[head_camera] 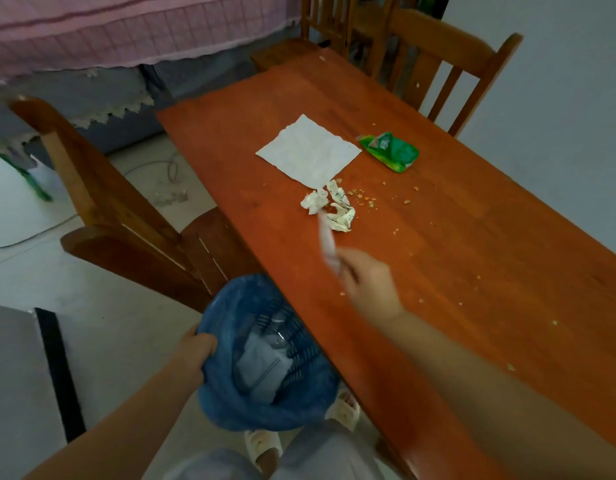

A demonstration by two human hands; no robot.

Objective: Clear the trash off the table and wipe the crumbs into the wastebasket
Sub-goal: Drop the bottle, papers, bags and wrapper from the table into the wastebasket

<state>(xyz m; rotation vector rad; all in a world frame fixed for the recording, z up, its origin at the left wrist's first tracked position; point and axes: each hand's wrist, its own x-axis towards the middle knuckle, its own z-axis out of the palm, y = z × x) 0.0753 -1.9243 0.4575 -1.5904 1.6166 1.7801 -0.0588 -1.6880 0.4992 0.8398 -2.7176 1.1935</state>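
My left hand (pixel 192 355) grips the rim of a blue wastebasket (pixel 299 396) lined with a blue bag, held beside the table's near-left edge; a clear bottle and a pale packet lie inside. My right hand (pixel 368 285) hovers over the red-brown wooden table (pixel 472 271), pinching a thin blurred white scrap (pixel 326 242). Just beyond the scrap lie two crumpled paper wads (pixel 329 206). A flat white napkin (pixel 308 151) lies farther back, and a green wrapper (pixel 389 150) to its right. Crumbs (pixel 363 197) are scattered across the tabletop.
A wooden chair (pixel 102 202) stands left of the table, close behind the basket. Two more chairs (pixel 438 64) stand at the far end. A cable (pixel 32 233) runs over the pale floor. My sandalled feet (pixel 344 408) show below the basket.
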